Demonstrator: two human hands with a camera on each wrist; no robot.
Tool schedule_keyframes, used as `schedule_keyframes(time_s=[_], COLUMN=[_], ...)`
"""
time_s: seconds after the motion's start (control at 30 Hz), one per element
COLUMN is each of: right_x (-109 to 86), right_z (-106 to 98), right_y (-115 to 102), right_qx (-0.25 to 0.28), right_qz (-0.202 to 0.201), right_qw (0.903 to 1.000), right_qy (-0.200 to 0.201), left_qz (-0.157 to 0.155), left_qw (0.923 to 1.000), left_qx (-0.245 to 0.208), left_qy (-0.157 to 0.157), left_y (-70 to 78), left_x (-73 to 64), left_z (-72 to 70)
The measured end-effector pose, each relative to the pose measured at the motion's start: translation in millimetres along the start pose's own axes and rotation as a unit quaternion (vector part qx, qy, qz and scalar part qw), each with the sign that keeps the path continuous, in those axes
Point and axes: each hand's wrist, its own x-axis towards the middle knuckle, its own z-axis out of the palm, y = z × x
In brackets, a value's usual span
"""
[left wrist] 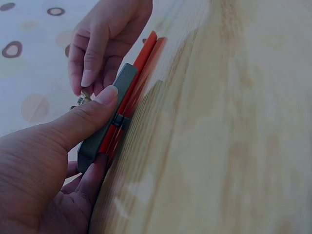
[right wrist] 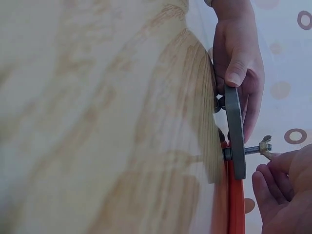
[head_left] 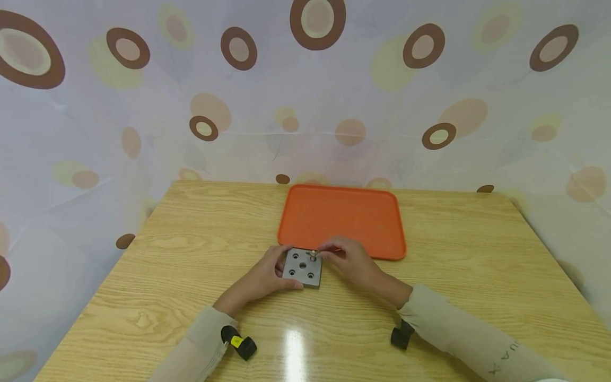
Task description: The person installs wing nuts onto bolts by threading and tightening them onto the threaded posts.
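Observation:
My left hand (head_left: pixel 267 274) grips a square grey metal plate (head_left: pixel 302 275) by its left side, thumb along the near edge and fingers at the far side. The plate has a hole in its middle and others near its corners. From its far right corner rises a threaded bolt (right wrist: pixel 252 150), with a brass-coloured wing nut (right wrist: pixel 266 146) near the tip. My right hand (head_left: pixel 355 262) pinches one wing of that nut between thumb and fingers. Under the plate, short dark round pieces (right wrist: pixel 220 103) stick out toward the tabletop.
An orange tray (head_left: pixel 341 220) lies just behind the plate on the wooden table (head_left: pixel 334 339). Beyond the table's far edge hangs a pale curtain (head_left: pixel 267 95) with ovals. Black wrist cameras (head_left: pixel 246 347) sit at both cuffs, low over the table.

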Motion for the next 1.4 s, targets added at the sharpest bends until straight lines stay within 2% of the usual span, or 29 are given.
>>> schedule_keyframes(time_s=[0.03, 0.1, 0.23, 0.27, 0.33, 0.5, 0.83, 0.97, 1.13, 1.4], right_x=[0.0, 0.1, 2.5, 3.2, 4.3, 5.2, 5.6, 4.2, 3.1, 4.5], right_z=[0, 0, 5, 6, 9, 11, 11, 9, 6, 7], right_y=[0, 2, 23, 30, 40, 44, 38, 25, 3, -1], right_qx=[-0.001, -0.005, -0.008, -0.009, -0.01, -0.007, 0.008, 0.023, 0.036, 0.04], right_qz=[-0.002, -0.004, -0.006, -0.007, -0.011, -0.012, -0.001, -0.012, -0.005, 0.006], right_qw=[1.0, 1.0, 0.9999, 0.9999, 0.9999, 0.9999, 1.0, 0.9996, 0.9991, 0.9988], right_qy=[-0.001, -0.004, -0.005, -0.005, 0.0, 0.008, -0.003, -0.013, -0.022, -0.027], left_qz=[0.0, 0.0, -0.005, -0.006, -0.007, -0.004, 0.003, 0.002, 0.0, 0.001], left_qw=[1.0, 1.0, 1.0, 1.0, 1.0, 1.0, 1.0, 1.0, 1.0, 1.0], left_qx=[-0.001, -0.004, 0.0, 0.002, 0.003, 0.002, -0.007, -0.006, -0.002, 0.006], left_qy=[-0.001, 0.001, -0.003, -0.002, -0.004, -0.001, 0.004, 0.001, -0.004, 0.0], left_y=[5.7, 6.4, 6.0, 0.4, 0.2, -0.1, 0.3, 0.1, -1.1, -0.8], left_x=[-2.1, -2.4, -2.1, -0.2, -0.1, 0.0, -0.6, -0.4, 0.5, 0.4], left_z=[-1.2, -0.9, -0.9, 0.3, 0.0, 0.1, 0.2, 0.1, -0.1, -0.4])
